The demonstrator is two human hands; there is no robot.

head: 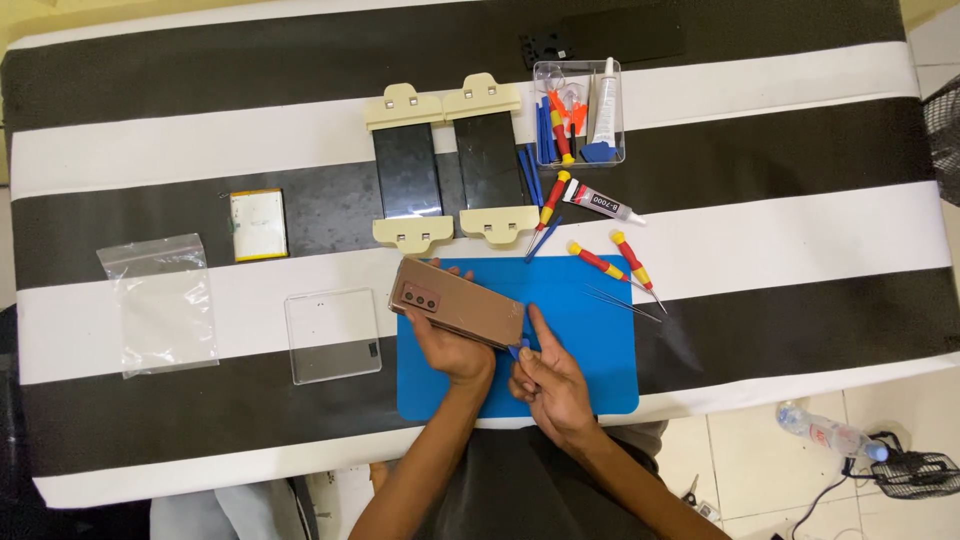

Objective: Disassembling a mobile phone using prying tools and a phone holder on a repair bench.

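A: We log the bronze phone (458, 302) at frame centre, held tilted above the blue mat (590, 340), camera side up. Our left hand (450, 350) has its grip wrapped around the phone's lower edge from beneath; the right hand (550, 385) has its grip pinched on a small blue pick (517, 349), index finger stretched along the phone's right end.

B: Risk?

A: We judge the pick sits at the seam near the lower right corner. Pushed too deep or levered hard, it could crack the back cover (how far in the tip is, we cannot tell).

B: Anything else?

A: The phone is off the mat, so a slip of the left grip would drop it. The thin tweezers (622, 302) and red-and-yellow screwdrivers (615, 262) lie just right of it on the worktop (800, 240); a jerk of the right hand could scatter them.
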